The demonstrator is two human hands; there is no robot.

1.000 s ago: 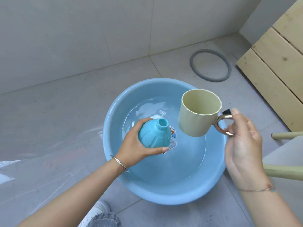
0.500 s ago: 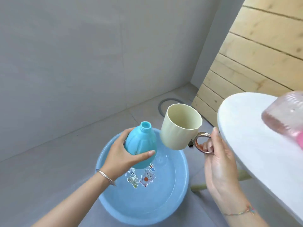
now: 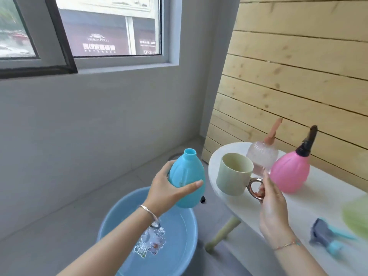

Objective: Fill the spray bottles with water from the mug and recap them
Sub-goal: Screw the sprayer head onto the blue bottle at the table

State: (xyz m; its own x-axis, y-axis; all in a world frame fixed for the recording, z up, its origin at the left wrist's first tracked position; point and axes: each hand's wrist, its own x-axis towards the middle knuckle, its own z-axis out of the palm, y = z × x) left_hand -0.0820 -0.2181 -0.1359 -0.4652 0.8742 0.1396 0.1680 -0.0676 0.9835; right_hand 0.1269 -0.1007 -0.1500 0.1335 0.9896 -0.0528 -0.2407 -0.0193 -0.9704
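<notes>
My left hand point(image 3: 166, 189) grips an uncapped blue spray bottle point(image 3: 187, 176), upright in the air above the basin. My right hand point(image 3: 272, 202) holds the pale cream mug point(image 3: 234, 175) by its shiny metal handle, over the left end of the white table point(image 3: 310, 206). On the table stand a clear pinkish spray bottle point(image 3: 261, 156) and a pink spray bottle point(image 3: 289, 173), both with spray heads on. A loose blue-grey spray head point(image 3: 326, 236) lies near the table's front edge.
A light blue basin point(image 3: 179, 216) holding water sits on the tiled floor below my left arm. A blurred green object point(image 3: 356, 214) is at the right edge. A wooden slat wall point(image 3: 298, 76) stands behind the table, a window point(image 3: 89, 26) up left.
The view swung up from the basin to the table. Both hands rose and moved right, carrying the blue bottle and the mug; the mug is now over the table's left end.
</notes>
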